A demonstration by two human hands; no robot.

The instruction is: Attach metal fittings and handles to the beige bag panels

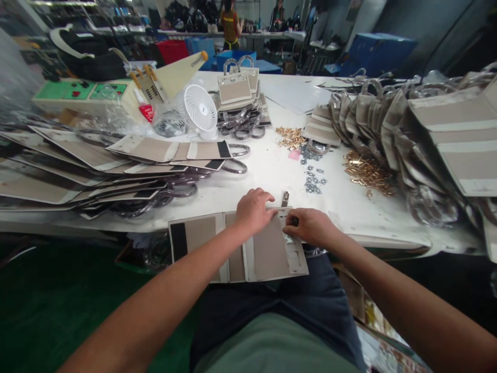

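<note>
An unfolded beige bag body with pale bands and a black strip at its left end lies across my lap and the table's front edge. My left hand grips its far edge, the thumb on the inner face and the index finger reaching past the edge. On the pale strip at the right end, my right hand has its fingers curled in a pinch. Whatever is between those fingertips is hidden. A small brown tab with a metal piece sticks out past the far edge, between my hands.
Stacked bag bodies fill the left, and more bags stand at right. Gold metal pieces and flat grey plates lie on the white table. A white fan stands behind. People are in the background.
</note>
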